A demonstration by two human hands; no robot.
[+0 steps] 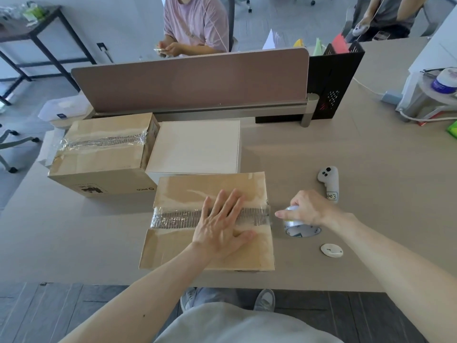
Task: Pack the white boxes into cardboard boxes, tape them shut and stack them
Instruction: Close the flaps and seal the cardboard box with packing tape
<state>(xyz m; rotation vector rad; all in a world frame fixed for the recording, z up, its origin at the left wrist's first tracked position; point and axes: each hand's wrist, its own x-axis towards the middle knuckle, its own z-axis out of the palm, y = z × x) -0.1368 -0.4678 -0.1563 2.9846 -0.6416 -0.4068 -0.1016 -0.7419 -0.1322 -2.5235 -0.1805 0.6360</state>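
**A:** Head view: why is the left hand (222, 226) flat on the near brown cardboard box (173, 191)?

**B:** Its fingers are spread and press the flaps and the clear tape strip (173, 217) down, probably to seal the seam. Just right of that box, the right hand (306, 209) grips the clear tape roll (300, 230), forefinger pointing at the strip's end.

**A:** And around it?

**B:** Behind that box lies a flat white box (195, 147), not yet packed. Behind-left stands a second taped cardboard box (103, 149). All sit on a beige desk (371, 157). Farther behind is a brown divider screen (190, 80), with two people past it.

Mostly hidden under right hand (309, 209): tape roll (300, 230). Covered by left hand (222, 226): seam's middle (cardboard box (197, 186), desk's (358, 149) near edge). Contents unseen.
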